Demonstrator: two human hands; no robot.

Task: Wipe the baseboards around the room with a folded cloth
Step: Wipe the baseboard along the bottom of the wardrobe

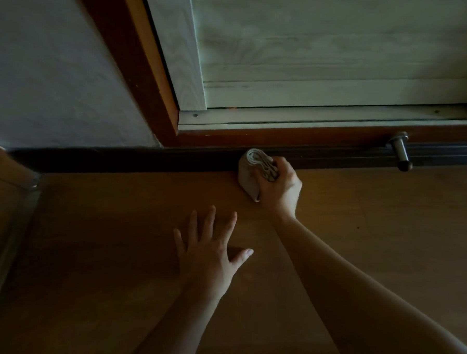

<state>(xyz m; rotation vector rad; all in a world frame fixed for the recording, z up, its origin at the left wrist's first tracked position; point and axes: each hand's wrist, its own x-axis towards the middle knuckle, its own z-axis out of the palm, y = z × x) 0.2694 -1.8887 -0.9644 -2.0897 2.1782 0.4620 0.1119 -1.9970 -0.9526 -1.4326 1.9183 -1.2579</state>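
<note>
A dark baseboard [118, 161] runs across the view where the wall meets the wooden floor. My right hand [280, 188] grips a folded grey cloth [249, 173], and the cloth's upper end presses against the baseboard just below the door frame. My left hand [209, 256] lies flat on the floor with its fingers spread, nearer to me and left of the right hand. It holds nothing.
A metal door stopper [400, 152] sticks out from the baseboard to the right of the cloth. A pale wooden door [328, 50] in a brown frame [145, 73] stands above. A metal threshold strip [16, 237] runs along the floor at left.
</note>
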